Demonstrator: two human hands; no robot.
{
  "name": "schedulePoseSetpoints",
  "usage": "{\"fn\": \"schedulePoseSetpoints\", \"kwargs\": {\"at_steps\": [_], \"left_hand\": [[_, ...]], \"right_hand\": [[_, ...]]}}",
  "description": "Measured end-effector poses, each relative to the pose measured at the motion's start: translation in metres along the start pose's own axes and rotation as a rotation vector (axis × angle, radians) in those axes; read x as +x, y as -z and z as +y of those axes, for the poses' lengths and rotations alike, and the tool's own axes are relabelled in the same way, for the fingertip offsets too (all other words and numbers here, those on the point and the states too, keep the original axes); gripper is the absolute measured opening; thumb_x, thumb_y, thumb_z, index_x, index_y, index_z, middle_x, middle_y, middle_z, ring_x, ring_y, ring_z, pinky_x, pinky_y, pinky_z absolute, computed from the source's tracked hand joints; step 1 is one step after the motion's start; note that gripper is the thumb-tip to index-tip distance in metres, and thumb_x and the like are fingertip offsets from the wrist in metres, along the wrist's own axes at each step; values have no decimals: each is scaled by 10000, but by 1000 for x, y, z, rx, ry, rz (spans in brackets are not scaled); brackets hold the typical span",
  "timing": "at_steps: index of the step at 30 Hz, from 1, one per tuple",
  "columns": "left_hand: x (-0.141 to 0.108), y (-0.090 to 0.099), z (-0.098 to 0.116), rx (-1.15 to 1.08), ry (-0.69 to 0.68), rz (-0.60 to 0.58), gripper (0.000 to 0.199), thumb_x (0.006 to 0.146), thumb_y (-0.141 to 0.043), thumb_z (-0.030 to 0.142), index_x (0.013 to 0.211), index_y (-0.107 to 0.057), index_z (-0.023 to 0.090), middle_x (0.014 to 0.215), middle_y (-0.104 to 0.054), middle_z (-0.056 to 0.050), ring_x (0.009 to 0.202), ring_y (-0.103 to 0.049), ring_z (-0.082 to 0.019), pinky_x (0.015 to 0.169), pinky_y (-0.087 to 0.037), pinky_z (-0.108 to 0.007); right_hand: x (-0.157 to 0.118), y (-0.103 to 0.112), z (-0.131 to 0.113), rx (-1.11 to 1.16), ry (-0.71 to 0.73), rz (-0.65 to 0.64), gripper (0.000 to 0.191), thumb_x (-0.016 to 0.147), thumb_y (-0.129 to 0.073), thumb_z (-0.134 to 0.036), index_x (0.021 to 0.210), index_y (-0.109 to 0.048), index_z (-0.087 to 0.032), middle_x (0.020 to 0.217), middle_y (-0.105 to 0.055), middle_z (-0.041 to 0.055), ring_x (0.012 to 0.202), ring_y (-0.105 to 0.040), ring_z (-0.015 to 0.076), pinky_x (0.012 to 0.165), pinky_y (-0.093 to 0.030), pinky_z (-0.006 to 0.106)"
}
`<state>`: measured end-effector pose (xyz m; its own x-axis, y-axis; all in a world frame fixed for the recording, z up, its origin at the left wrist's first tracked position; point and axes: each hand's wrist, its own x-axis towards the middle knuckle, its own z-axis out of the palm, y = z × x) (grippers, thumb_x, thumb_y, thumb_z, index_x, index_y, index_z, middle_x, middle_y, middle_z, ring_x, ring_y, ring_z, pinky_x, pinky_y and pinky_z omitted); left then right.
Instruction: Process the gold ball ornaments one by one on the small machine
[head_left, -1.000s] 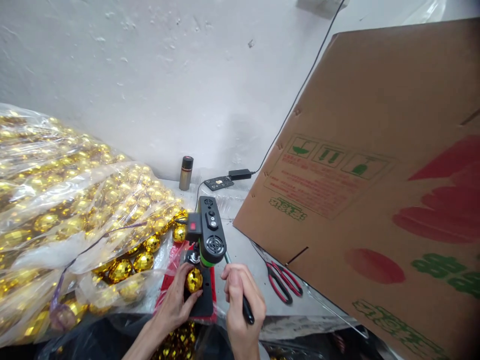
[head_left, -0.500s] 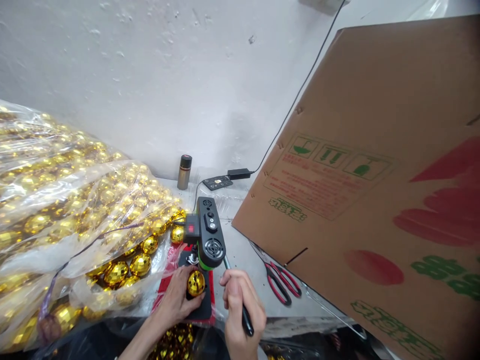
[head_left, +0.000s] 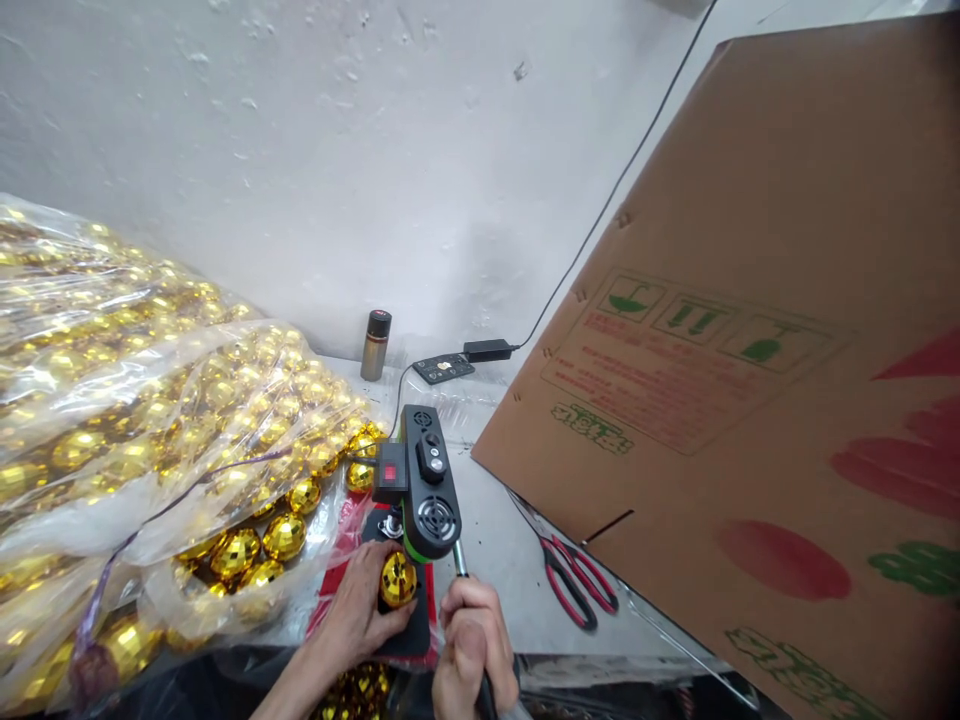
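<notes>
My left hand is closed around the side of a shiny gold faceted ball, thumb at its near side and fingers at its far side. The ball sits at the near end of a small bench press with a black top and a green edge, over its dark base. In a fist, my right hand grips the press's lever, a metal rod with a black handle, right of the ball. Whether the ball touches the press head cannot be seen.
A clear plastic bag of gold balls fills the left. Red-handled scissors lie beside a large cardboard box on the right. Behind stand a spray can and a black power adapter. More gold pieces show below the table edge.
My right hand has moved down and slightly left with the lever, which now stands more upright in view. My left hand still holds the ball. The whole view has shifted a little.
</notes>
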<state>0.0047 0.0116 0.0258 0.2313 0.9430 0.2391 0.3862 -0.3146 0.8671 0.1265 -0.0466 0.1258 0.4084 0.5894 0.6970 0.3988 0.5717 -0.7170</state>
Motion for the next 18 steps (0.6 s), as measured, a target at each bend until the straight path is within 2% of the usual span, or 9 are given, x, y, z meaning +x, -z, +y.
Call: {"fn": "schedulePoseSetpoints", "kwargs": {"at_steps": [5,9,12,15,18], "left_hand": [[-1,-4,-1,6,-1,13,473,748,-763,264,1211,-679,220,1145,-741,-128,1058,-700,-340,957,-599,-511],[0,-3,3,-3,22,2,451,756,-764,258,1196,-676,218,1129,-735,-125,1057,-695,-336,952,-594,-511],[0,-2,6,-26,33,-8,456,756,-766,255,1199,-674,203,1143,-731,-139,1073,-698,-345,968,-590,-524],[1,-1,7,-32,36,-1,492,742,-774,251,1220,-668,206,1167,-730,-142,1091,-700,-354,986,-586,-538],[2,-1,6,-29,32,-13,499,740,-775,240,1226,-667,204,1175,-734,-144,1103,-703,-359,994,-586,-540]], "right_hand": [[-2,-5,5,-27,15,48,391,1112,-396,-239,731,-480,-238,733,-571,-41,649,-543,142,816,-469,360],[-3,-5,10,-30,30,65,396,1109,-413,-263,718,-465,-238,706,-550,-44,625,-517,138,756,-451,341],[0,-4,15,-47,108,64,394,1099,-420,-252,708,-464,-240,685,-551,-46,596,-510,137,701,-435,323],[3,-3,19,-53,173,55,400,1088,-422,-231,689,-455,-238,665,-542,-51,567,-496,127,684,-437,314],[3,-2,23,-57,174,52,408,1087,-418,-237,680,-449,-237,656,-534,-49,557,-493,125,682,-443,313]]}}
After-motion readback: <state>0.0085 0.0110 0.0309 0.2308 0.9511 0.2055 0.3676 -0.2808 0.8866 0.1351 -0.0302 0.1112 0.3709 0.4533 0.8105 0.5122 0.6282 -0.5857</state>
